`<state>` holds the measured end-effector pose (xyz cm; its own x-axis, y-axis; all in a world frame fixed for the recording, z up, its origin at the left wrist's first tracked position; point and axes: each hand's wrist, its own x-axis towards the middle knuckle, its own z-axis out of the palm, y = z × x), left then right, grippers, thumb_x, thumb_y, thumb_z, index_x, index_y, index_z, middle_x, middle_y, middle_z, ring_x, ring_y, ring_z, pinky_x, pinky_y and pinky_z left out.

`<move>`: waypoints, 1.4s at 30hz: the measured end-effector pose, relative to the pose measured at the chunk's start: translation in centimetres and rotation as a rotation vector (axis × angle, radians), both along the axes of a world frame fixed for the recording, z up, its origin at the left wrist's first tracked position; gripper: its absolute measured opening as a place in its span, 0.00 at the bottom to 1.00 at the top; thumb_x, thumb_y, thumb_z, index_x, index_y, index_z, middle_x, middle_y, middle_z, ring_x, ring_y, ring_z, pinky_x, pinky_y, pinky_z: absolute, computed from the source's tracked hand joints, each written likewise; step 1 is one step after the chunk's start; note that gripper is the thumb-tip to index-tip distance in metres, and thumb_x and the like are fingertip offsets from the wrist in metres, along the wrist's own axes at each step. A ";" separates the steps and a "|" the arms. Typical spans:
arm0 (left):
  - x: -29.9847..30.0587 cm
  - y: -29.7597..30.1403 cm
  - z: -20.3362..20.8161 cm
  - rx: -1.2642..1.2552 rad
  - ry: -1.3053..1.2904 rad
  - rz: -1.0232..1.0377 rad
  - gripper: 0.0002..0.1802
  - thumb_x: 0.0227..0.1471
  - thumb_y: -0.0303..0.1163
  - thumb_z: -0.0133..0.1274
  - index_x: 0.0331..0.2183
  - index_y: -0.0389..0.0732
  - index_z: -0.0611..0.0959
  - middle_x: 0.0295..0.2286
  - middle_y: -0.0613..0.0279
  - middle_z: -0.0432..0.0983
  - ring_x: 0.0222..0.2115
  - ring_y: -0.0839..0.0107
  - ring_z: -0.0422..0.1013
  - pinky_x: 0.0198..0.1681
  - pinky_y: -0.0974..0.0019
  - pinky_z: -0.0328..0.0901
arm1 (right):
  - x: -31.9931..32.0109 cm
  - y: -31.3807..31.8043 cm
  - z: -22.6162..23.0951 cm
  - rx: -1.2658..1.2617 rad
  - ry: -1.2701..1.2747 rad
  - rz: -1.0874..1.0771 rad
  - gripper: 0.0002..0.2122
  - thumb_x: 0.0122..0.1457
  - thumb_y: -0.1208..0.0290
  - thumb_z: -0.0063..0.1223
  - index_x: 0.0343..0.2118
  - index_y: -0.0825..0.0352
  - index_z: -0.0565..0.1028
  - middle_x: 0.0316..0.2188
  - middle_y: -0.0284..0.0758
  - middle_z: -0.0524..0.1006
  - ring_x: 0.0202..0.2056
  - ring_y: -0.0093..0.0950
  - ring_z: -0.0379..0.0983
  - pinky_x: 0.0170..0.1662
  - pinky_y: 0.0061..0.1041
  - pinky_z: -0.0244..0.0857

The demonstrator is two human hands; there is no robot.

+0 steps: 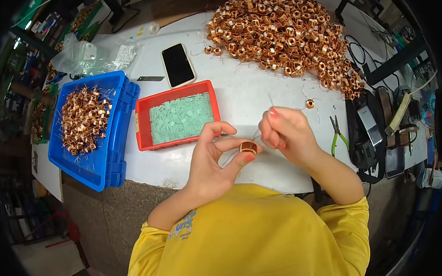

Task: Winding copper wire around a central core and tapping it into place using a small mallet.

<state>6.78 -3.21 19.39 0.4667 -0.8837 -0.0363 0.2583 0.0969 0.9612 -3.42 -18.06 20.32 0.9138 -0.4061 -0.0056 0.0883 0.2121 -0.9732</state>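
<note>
My left hand [214, 160] pinches a small ring-shaped coil [248, 147] wound with copper wire, and thin wire leads stick out from it. Close beside it, my right hand [290, 132] is raised with its fingers closed on a thin grey wire-like piece [271, 99], whose tip rises above the fingers. Whether this piece joins the coil, I cannot tell. A red tray [140, 123] of small pale green rectangular pieces [180, 118] stands just left of my left hand. One loose coil [310, 103] with spread leads lies beyond my right hand.
A large heap of copper coils [280, 32] covers the back right. At left, a blue crate [120, 137] holds more coils [84, 119]. A phone [177, 64], a flat grey blade [151, 79] and a plastic bag [91, 55] lie behind. Green-handled pliers [338, 135] lie right, near a black strap [379, 155].
</note>
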 end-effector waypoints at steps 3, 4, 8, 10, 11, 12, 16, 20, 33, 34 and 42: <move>-0.1 0.0 -0.3 -0.028 -0.135 -0.006 0.23 0.45 0.17 0.54 0.39 0.39 0.60 0.30 0.55 0.78 0.34 0.70 0.73 0.40 0.73 0.65 | 0.3 -0.1 1.2 0.029 0.129 0.030 0.16 0.61 0.65 0.39 0.20 0.68 0.72 0.11 0.27 0.64 0.14 0.13 0.52 0.17 0.13 0.44; -0.1 -0.1 -0.3 -0.039 -0.180 -0.006 0.23 0.45 0.17 0.54 0.39 0.39 0.61 0.30 0.55 0.78 0.33 0.70 0.73 0.39 0.73 0.65 | 0.4 -0.3 1.4 0.038 0.172 0.041 0.16 0.61 0.65 0.40 0.20 0.68 0.72 0.11 0.27 0.64 0.14 0.14 0.52 0.17 0.13 0.44; 0.1 -0.5 0.2 0.033 -0.120 -0.050 0.23 0.45 0.17 0.55 0.39 0.39 0.61 0.31 0.54 0.78 0.33 0.70 0.73 0.39 0.73 0.65 | 0.9 -1.7 1.1 0.178 0.231 0.137 0.15 0.61 0.64 0.41 0.23 0.68 0.73 0.12 0.28 0.66 0.15 0.15 0.56 0.21 0.13 0.50; 0.2 -0.5 0.4 0.055 -0.105 -0.059 0.23 0.45 0.17 0.55 0.39 0.39 0.61 0.31 0.54 0.78 0.33 0.70 0.73 0.39 0.73 0.65 | 1.1 -1.8 1.3 0.220 0.247 0.174 0.15 0.61 0.64 0.41 0.23 0.68 0.74 0.12 0.28 0.66 0.16 0.15 0.58 0.22 0.13 0.52; 0.3 -0.5 0.3 0.050 -0.081 -0.076 0.23 0.44 0.17 0.55 0.39 0.39 0.61 0.31 0.53 0.78 0.34 0.70 0.73 0.40 0.73 0.65 | 1.1 -1.6 1.6 0.141 0.239 0.185 0.14 0.61 0.64 0.41 0.24 0.67 0.74 0.12 0.28 0.66 0.16 0.15 0.57 0.21 0.12 0.51; 0.4 -0.4 0.2 0.045 -0.057 -0.093 0.23 0.44 0.17 0.55 0.39 0.39 0.61 0.31 0.53 0.78 0.34 0.70 0.73 0.40 0.73 0.65 | 1.0 -1.3 1.9 0.062 0.230 0.196 0.14 0.61 0.65 0.41 0.25 0.67 0.74 0.12 0.27 0.65 0.15 0.14 0.57 0.20 0.12 0.50; 1.1 -0.1 0.3 -0.007 0.023 -0.089 0.23 0.45 0.18 0.55 0.40 0.38 0.61 0.33 0.51 0.77 0.33 0.71 0.72 0.40 0.74 0.64 | 1.4 -1.2 1.9 -0.007 0.205 0.175 0.12 0.61 0.66 0.41 0.28 0.67 0.74 0.13 0.27 0.65 0.16 0.14 0.56 0.19 0.11 0.48; 2.0 -0.4 0.8 -0.142 0.127 0.007 0.21 0.48 0.22 0.54 0.41 0.37 0.63 0.39 0.47 0.74 0.31 0.72 0.72 0.39 0.74 0.64 | 2.3 -1.3 0.1 0.261 0.201 0.049 0.09 0.61 0.69 0.42 0.33 0.67 0.74 0.17 0.29 0.68 0.18 0.15 0.59 0.22 0.11 0.53; 3.2 -0.6 0.9 -0.199 0.481 0.169 0.17 0.57 0.35 0.46 0.44 0.35 0.68 0.51 0.51 0.62 0.34 0.78 0.62 0.40 0.75 0.60 | 3.7 2.7 -0.4 0.071 -0.004 0.282 0.07 0.59 0.75 0.44 0.38 0.69 0.72 0.26 0.35 0.73 0.26 0.19 0.66 0.30 0.13 0.59; 3.2 -0.5 0.9 -0.180 0.516 0.147 0.17 0.57 0.35 0.46 0.44 0.34 0.68 0.51 0.52 0.63 0.35 0.78 0.62 0.41 0.75 0.59 | 3.7 2.8 -0.4 0.181 0.018 0.290 0.07 0.59 0.76 0.44 0.37 0.69 0.72 0.25 0.34 0.73 0.26 0.19 0.66 0.30 0.13 0.59; 2.7 -0.3 0.0 -0.181 0.499 0.183 0.15 0.57 0.34 0.46 0.42 0.35 0.69 0.50 0.51 0.64 0.40 0.75 0.63 0.47 0.71 0.56 | 3.4 1.3 -0.5 0.059 0.048 0.225 0.06 0.58 0.78 0.43 0.33 0.70 0.73 0.20 0.32 0.72 0.22 0.18 0.64 0.26 0.12 0.58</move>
<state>9.53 -3.52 19.40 0.5780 -0.8027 -0.1470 0.6410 0.3352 0.6905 -0.02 -16.75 19.78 0.9795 -0.1895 -0.0685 -0.0135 0.2778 -0.9605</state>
